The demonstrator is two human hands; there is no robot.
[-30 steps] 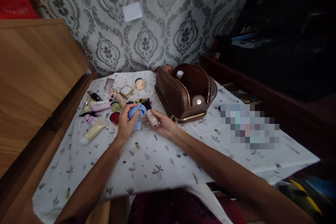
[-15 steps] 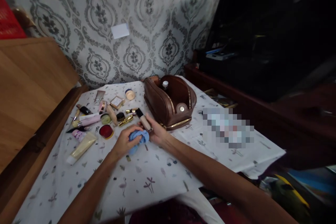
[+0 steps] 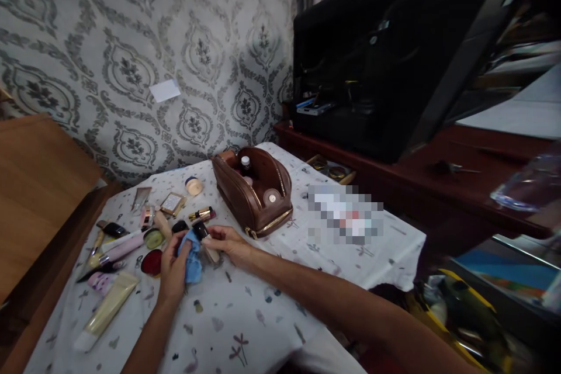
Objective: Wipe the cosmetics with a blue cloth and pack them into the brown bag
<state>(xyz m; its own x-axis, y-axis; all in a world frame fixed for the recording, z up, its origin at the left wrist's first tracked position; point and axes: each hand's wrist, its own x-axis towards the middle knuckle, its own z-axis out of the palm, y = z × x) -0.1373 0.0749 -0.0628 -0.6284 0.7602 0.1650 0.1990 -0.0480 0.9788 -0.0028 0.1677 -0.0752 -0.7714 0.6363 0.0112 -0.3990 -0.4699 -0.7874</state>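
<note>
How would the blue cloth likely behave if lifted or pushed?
The blue cloth is likely floppy: it bunches in the left hand and drapes downward. It is probably light, since it looks thin. Pushed, it would likely crumple rather than roll, given its creased, uneven shape.

A black-capped beige bottle (image 3: 203, 233) tilts just beside a crumpled blue cloth (image 3: 191, 263).

Bare left forearm (image 3: 151, 327), bare right forearm (image 3: 324, 289) — both slender — with slim, uncovered fingers (image 3: 221, 232).
</note>
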